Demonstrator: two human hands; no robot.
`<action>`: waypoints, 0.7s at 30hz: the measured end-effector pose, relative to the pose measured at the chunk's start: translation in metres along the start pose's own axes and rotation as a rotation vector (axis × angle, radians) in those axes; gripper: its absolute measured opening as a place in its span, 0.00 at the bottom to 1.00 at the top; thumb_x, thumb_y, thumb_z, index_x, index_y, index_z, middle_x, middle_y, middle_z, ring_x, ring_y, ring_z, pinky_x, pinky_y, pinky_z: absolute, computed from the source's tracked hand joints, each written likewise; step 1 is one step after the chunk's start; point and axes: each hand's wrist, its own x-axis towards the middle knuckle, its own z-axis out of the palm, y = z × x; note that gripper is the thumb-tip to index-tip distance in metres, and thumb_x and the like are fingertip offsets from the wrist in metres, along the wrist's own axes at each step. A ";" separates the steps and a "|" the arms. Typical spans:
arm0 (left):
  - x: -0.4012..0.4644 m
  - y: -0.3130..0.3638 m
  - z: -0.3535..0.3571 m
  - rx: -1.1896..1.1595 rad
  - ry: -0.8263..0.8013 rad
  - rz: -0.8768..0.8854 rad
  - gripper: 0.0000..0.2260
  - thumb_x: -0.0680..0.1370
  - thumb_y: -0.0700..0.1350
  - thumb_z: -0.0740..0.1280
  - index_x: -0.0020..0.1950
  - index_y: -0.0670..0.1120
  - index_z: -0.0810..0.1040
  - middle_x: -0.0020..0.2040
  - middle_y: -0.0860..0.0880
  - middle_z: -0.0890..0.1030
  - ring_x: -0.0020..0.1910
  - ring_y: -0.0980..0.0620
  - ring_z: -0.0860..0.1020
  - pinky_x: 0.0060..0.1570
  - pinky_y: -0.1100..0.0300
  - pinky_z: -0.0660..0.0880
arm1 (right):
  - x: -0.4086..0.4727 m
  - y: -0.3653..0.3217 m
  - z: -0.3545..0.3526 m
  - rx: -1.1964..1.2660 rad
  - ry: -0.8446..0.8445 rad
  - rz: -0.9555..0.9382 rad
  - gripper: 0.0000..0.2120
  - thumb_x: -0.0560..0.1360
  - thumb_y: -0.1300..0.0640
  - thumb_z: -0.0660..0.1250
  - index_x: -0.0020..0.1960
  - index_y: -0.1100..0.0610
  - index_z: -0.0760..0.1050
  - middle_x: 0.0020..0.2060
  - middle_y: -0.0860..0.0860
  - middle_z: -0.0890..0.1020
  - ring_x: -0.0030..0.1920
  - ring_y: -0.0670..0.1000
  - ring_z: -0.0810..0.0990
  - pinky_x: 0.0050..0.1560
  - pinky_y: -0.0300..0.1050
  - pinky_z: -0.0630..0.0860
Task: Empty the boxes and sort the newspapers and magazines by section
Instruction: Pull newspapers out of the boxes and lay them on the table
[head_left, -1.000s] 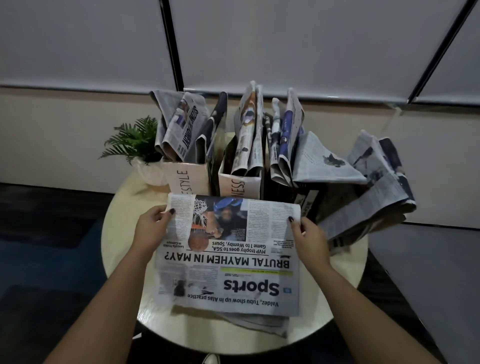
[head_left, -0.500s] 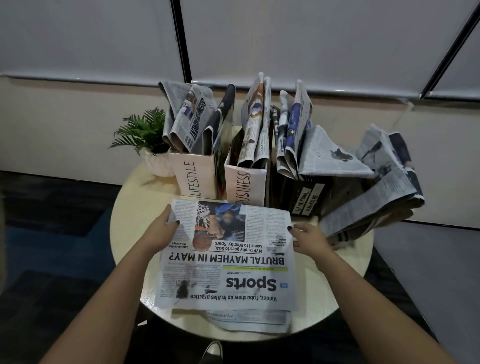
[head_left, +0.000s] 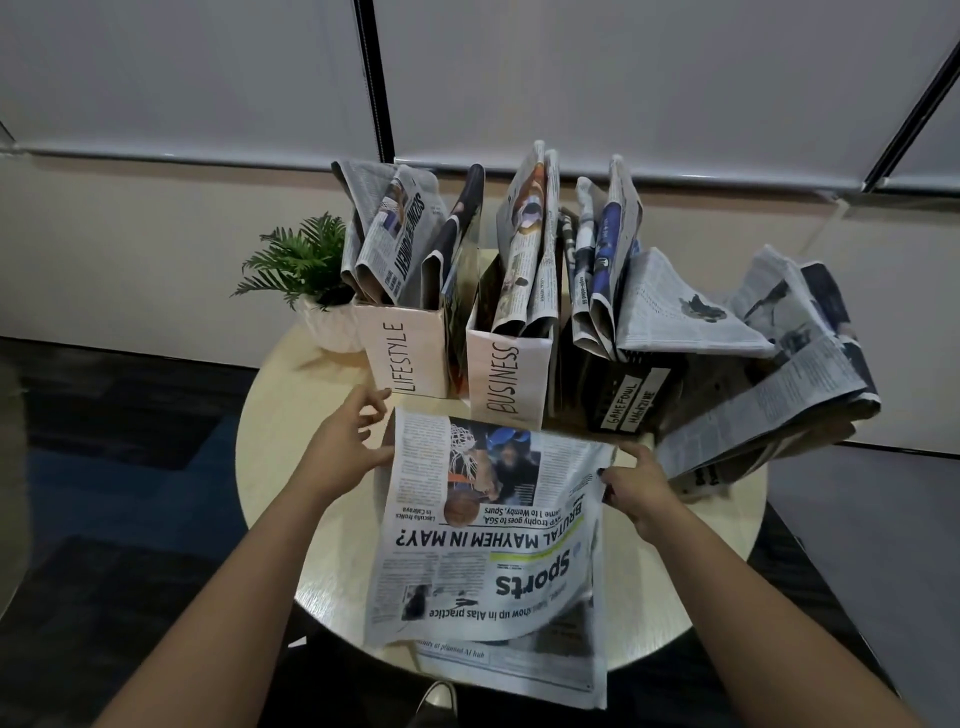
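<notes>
A Sports newspaper (head_left: 488, 540) lies on the round table (head_left: 291, 415), upside down to me, its right side curling up off another paper underneath. My right hand (head_left: 631, 486) pinches its upper right edge. Just left of the paper's top left corner, my left hand (head_left: 345, 447) hovers with fingers spread and holds nothing. Behind stand a white box marked LIFESTYLE (head_left: 405, 358), a white box marked BUSINESS (head_left: 506, 374) and a black box labelled GAMEFOWL MAGAZINE (head_left: 631, 402), all stuffed with upright folded newspapers.
A small potted fern (head_left: 306, 270) stands at the table's back left. A heap of loose newspapers (head_left: 769, 374) spills off the right side of the black box. A wall with blinds rises behind. A shoe tip (head_left: 436, 699) shows below the table's front edge.
My left hand has let go of the Sports paper and drawn slightly left. The right hand has lifted the paper's right edge, so it now curls upward.
</notes>
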 end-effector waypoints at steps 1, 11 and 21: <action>0.001 0.003 0.000 0.074 -0.014 0.063 0.26 0.66 0.43 0.79 0.56 0.54 0.70 0.73 0.55 0.66 0.67 0.53 0.70 0.60 0.59 0.69 | 0.001 -0.001 -0.001 0.002 0.001 0.001 0.26 0.76 0.72 0.59 0.72 0.56 0.62 0.40 0.58 0.76 0.34 0.53 0.75 0.35 0.44 0.76; 0.019 0.057 0.001 0.105 -0.082 0.053 0.13 0.75 0.30 0.64 0.36 0.44 0.81 0.36 0.50 0.82 0.37 0.54 0.78 0.35 0.64 0.73 | -0.008 -0.013 -0.007 0.079 -0.122 -0.027 0.23 0.78 0.73 0.53 0.69 0.58 0.69 0.45 0.58 0.82 0.41 0.57 0.81 0.40 0.51 0.80; 0.012 0.066 -0.039 -0.416 -0.165 -0.313 0.10 0.82 0.36 0.58 0.59 0.42 0.76 0.46 0.48 0.81 0.42 0.51 0.79 0.39 0.64 0.76 | -0.023 -0.025 -0.015 -0.040 -0.435 -0.207 0.19 0.78 0.65 0.65 0.65 0.50 0.74 0.59 0.51 0.80 0.55 0.52 0.81 0.48 0.43 0.80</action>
